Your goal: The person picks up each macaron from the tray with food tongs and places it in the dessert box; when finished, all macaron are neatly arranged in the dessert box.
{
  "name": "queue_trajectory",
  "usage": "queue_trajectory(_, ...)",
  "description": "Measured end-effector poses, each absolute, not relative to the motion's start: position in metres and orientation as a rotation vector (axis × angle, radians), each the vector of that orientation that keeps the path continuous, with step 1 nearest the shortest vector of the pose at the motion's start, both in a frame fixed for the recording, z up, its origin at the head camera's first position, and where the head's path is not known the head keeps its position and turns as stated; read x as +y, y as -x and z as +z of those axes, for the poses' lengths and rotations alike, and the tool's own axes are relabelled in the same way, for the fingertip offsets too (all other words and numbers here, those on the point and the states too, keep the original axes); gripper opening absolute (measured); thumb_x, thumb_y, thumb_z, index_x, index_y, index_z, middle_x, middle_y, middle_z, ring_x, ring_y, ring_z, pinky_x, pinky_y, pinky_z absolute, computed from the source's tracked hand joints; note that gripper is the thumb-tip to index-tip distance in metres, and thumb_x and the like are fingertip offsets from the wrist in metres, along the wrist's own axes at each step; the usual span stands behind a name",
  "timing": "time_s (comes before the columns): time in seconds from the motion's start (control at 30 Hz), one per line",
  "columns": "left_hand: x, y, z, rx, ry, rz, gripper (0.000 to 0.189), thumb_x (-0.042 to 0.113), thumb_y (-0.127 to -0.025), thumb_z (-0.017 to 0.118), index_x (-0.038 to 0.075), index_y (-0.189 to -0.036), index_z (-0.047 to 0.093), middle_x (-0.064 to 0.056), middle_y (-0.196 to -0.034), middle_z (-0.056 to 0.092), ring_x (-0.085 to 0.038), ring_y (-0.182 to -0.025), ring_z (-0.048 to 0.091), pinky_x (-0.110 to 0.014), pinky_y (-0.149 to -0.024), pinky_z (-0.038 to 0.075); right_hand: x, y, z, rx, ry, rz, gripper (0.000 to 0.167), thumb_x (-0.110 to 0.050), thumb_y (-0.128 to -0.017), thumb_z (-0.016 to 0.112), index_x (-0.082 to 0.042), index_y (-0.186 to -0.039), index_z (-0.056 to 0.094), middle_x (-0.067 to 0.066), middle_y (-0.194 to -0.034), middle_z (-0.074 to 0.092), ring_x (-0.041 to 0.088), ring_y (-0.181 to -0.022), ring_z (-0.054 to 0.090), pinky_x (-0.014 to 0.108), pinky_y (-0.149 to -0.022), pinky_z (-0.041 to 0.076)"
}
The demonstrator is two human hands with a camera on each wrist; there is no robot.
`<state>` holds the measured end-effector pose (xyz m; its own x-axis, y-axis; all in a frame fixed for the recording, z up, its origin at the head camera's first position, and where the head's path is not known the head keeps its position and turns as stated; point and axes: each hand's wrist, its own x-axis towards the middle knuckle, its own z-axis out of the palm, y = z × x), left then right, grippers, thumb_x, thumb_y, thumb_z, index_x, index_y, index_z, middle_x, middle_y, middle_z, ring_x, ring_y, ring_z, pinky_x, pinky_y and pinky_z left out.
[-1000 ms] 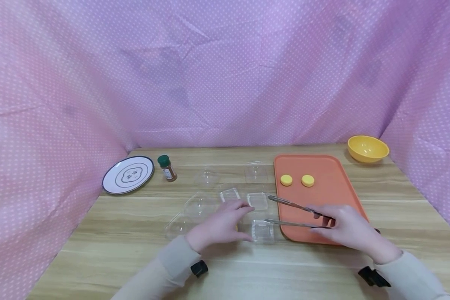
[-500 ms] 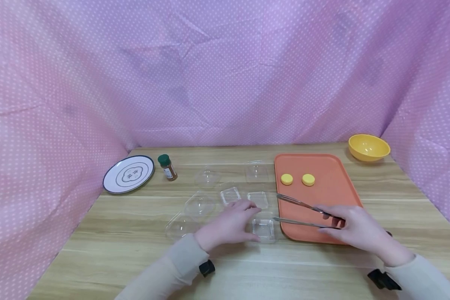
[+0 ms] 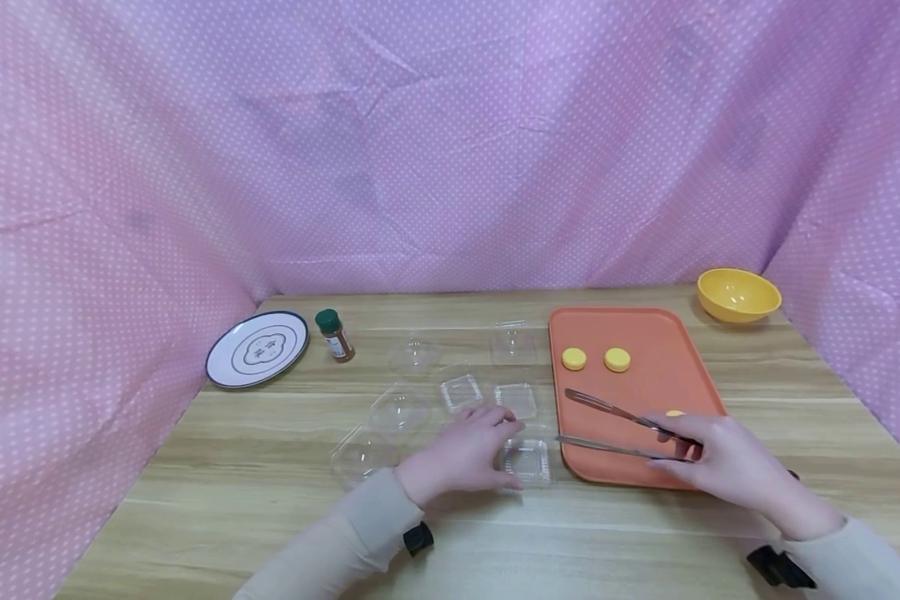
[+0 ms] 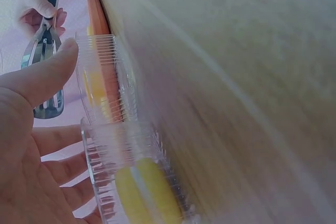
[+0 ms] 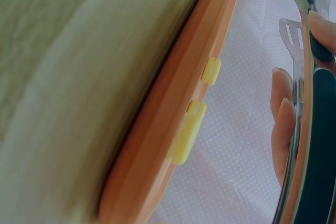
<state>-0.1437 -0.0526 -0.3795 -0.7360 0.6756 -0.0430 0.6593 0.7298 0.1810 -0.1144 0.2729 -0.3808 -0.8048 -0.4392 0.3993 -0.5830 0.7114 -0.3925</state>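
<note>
Head view: at lower right, the right hand (image 3: 731,457) has shifted rightward, gripping tongs (image 3: 615,410) whose arms stand apart over the orange tray (image 3: 648,329); a third yellow disc (image 3: 675,413) now shows beside it, two others (image 3: 617,360) farther up. At lower centre, the left hand (image 3: 468,450) has edged right, thumb and fingers spread near a clear box (image 3: 528,462).

Left wrist view: a boxed disc (image 4: 163,190) sits at bottom centre; whether the fingers touch its container, I cannot tell.

Right wrist view: fingers hold the tongs at right; presumably the work has turned trayward.
</note>
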Motion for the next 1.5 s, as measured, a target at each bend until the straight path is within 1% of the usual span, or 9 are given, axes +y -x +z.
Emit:
queue_trajectory(0.2,-0.052,0.144,-0.381,2.814,-1.086,0.232,0.072,0.050,-0.077,0.073,0.013,-0.135,0.051,-0.001,-0.130,0.053,-0.017,-0.122,0.047,-0.044,-0.108,0.035,0.281,0.112,-0.382,-2.625,-0.778,0.739,0.045,-0.014,-0.063,0.086,-0.010,-0.104,0.070,-0.017,-0.074,0.056,-0.010,-0.057,0.042,0.012,-0.047,0.037)
queue_trajectory(0.43,-0.052,0.146,-0.385,2.810,-1.106,0.270,0.072,0.048,-0.076,0.075,0.010,-0.133,0.053,0.000,-0.123,0.055,-0.015,-0.117,0.051,-0.038,-0.107,0.037,0.295,0.113,-0.378,-2.617,-0.736,0.748,0.044,-0.012,-0.063,0.086,-0.007,-0.105,0.071,-0.023,-0.062,0.049,-0.008,-0.055,0.042,0.010,-0.046,0.033)
queue_trajectory(0.53,-0.052,0.148,-0.387,2.796,-1.102,0.298,0.073,0.047,-0.075,0.076,0.009,-0.133,0.053,0.001,-0.120,0.055,-0.012,-0.112,0.052,-0.034,-0.107,0.037,0.301,0.111,-0.375,-2.621,-0.685,0.700,0.043,-0.013,-0.062,0.086,-0.008,-0.102,0.071,-0.023,-0.063,0.048,-0.009,-0.055,0.041,0.010,-0.046,0.033)
queue_trajectory(0.77,-0.052,0.149,-0.386,2.772,-1.106,0.354,0.074,0.044,-0.074,0.078,0.006,-0.132,0.053,0.003,-0.110,0.054,-0.008,-0.093,0.051,-0.023,-0.093,0.044,0.322,0.108,-0.374,-2.616,-0.625,0.663,0.040,-0.009,-0.060,0.086,-0.008,-0.096,0.070,-0.021,-0.068,0.052,-0.009,-0.057,0.043,0.010,-0.047,0.033)
queue_trajectory(0.93,-0.053,0.149,-0.386,2.759,-1.100,0.410,0.074,0.041,-0.074,0.079,0.004,-0.132,0.053,0.001,-0.109,0.054,-0.008,-0.090,0.049,-0.019,-0.086,0.045,0.339,0.108,-0.378,-2.607,-0.621,0.633,0.043,-0.006,-0.057,0.086,-0.010,-0.096,0.069,-0.023,-0.070,0.052,-0.010,-0.057,0.044,0.009,-0.046,0.033)
queue_trajectory(1.1,-0.053,0.148,-0.385,2.753,-1.079,0.429,0.075,0.041,-0.073,0.079,0.004,-0.133,0.052,0.001,-0.111,0.054,-0.008,-0.090,0.050,-0.018,-0.086,0.045,0.355,0.107,-0.382,-2.610,-0.600,0.651,0.056,-0.004,-0.054,0.086,-0.019,-0.106,0.070,-0.023,-0.075,0.056,-0.010,-0.059,0.045,0.009,-0.047,0.033)
queue_trajectory(1.27,-0.053,0.148,-0.386,2.749,-1.059,0.447,0.076,0.040,-0.072,0.080,0.005,-0.133,0.052,0.002,-0.110,0.054,-0.007,-0.089,0.049,-0.017,-0.084,0.045,0.367,0.105,-0.387,-2.639,-0.527,0.641,0.053,-0.008,-0.055,0.087,-0.022,-0.104,0.071,-0.027,-0.073,0.055,-0.011,-0.059,0.044,0.009,-0.047,0.033)
queue_trajectory(1.37,-0.053,0.148,-0.387,2.751,-1.051,0.453,0.076,0.041,-0.072,0.080,0.006,-0.133,0.053,0.001,-0.111,0.054,-0.007,-0.089,0.049,-0.017,-0.084,0.045,0.374,0.104,-0.390,-2.627,-0.502,0.655,0.055,-0.009,-0.054,0.088,-0.029,-0.103,0.071,-0.030,-0.073,0.053,-0.012,-0.058,0.044,0.008,-0.047,0.034)
queue_trajectory(1.5,-0.053,0.149,-0.387,2.750,-1.036,0.459,0.077,0.041,-0.071,0.081,0.005,-0.133,0.053,0.001,-0.111,0.055,-0.006,-0.089,0.050,-0.017,-0.082,0.045,0.382,0.102,-0.393,-2.612,-0.501,0.725,0.068,-0.006,-0.055,0.087,-0.042,-0.108,0.067,-0.033,-0.074,0.051,-0.012,-0.056,0.044,0.008,-0.046,0.035)
